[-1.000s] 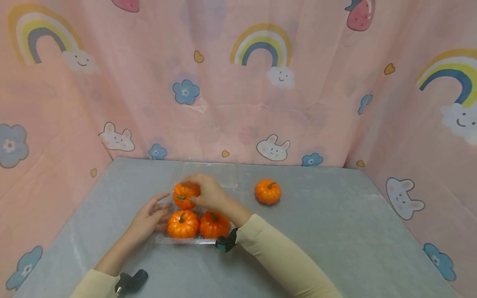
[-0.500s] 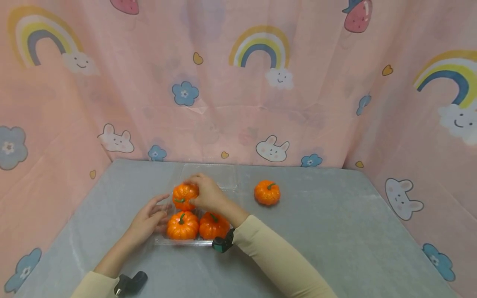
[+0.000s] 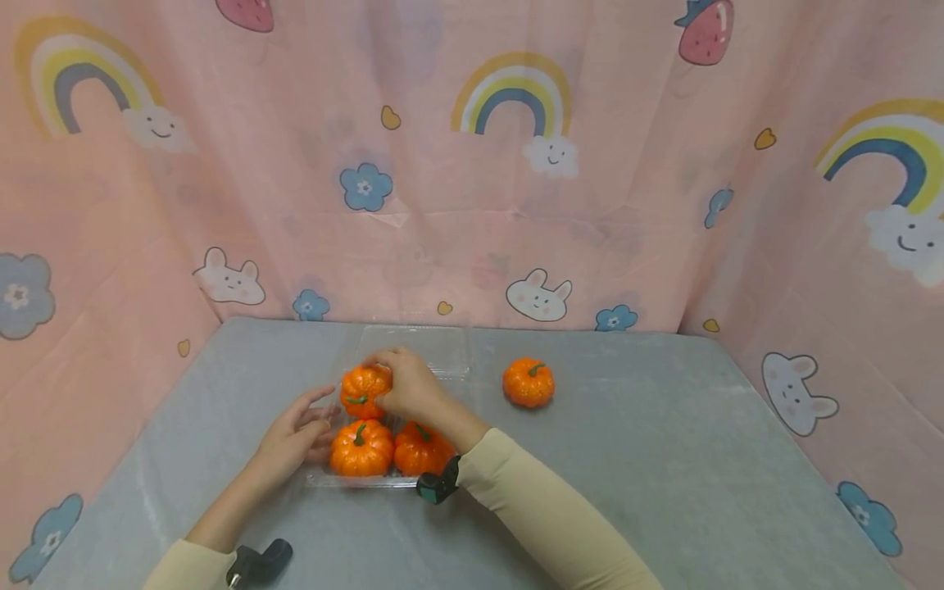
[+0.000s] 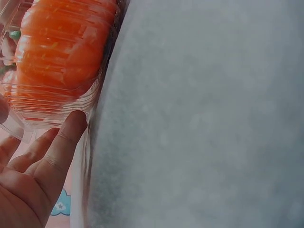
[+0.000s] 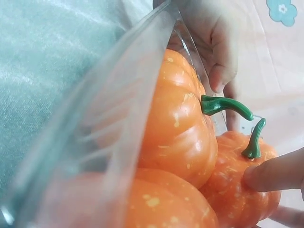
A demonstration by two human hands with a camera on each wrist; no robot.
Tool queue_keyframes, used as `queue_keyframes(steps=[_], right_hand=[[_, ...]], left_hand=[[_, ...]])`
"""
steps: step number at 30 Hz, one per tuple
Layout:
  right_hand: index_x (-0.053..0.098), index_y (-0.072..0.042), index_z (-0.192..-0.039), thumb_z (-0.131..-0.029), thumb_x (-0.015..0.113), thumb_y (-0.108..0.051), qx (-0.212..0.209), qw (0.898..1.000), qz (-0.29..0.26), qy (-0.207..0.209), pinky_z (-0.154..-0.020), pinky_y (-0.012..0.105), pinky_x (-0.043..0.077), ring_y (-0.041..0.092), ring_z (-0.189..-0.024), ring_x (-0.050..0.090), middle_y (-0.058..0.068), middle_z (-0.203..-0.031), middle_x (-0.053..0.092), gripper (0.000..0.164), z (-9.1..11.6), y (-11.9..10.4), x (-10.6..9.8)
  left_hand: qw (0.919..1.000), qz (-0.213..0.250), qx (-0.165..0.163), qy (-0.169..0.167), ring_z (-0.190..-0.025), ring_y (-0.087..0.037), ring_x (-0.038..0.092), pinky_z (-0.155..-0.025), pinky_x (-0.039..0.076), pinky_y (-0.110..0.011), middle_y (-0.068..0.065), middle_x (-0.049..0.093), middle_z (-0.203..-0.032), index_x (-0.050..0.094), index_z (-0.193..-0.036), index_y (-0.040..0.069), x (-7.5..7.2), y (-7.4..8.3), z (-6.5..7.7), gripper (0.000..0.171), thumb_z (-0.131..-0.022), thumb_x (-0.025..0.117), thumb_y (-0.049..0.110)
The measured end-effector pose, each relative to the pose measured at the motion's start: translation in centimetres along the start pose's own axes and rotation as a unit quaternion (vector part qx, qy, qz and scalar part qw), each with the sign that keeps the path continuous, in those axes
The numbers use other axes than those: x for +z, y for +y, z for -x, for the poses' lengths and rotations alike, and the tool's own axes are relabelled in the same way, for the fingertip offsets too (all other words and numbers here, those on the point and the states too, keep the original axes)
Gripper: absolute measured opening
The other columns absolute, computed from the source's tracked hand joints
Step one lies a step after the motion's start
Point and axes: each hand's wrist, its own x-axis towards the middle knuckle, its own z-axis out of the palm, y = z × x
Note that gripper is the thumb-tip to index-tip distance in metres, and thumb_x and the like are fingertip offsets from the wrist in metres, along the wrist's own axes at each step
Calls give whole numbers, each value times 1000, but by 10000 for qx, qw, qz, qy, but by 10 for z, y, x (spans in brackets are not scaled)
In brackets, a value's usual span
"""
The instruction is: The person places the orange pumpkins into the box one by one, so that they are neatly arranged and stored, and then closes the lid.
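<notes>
My right hand [image 3: 415, 387] holds a small orange pumpkin [image 3: 361, 395] with a green stem, in the back left of a clear plastic container [image 3: 369, 482]. The thumb presses the pumpkin's side near the stem in the right wrist view. Two more pumpkins sit in the front of the container, one on the left [image 3: 361, 449] and one on the right [image 3: 422, 451]. My left hand [image 3: 291, 434] is at the container's left side, its fingers [image 4: 61, 152] fairly straight and the fingertips at the ribbed wall. Its thumb is by the rim.
Another orange pumpkin [image 3: 528, 383] stands on the grey tabletop [image 3: 664, 459], right of the container. The container's clear lid [image 3: 435, 344] lies folded back behind it. A pink patterned curtain [image 3: 413, 246] surrounds the table's back and sides.
My right forearm has shifted slightly left. Both hands keep their places at the pumpkin and the container, and the view has tilted up a little.
</notes>
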Motion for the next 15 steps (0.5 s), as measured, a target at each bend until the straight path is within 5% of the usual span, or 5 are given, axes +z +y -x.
queue_keyframes(steps=[15], right_hand=[[67,-20,-115,-84,68,-4,45,9999,-127,-98,-82,31,54,18,-93,55,7,-114,61,35,2,0,3]], left_hand=[[10000,22,-66,-56,-109,-35,64,-79,59,-37,-31,42,-143,26,-151,12,-1,2,0,55,-99,43,12]])
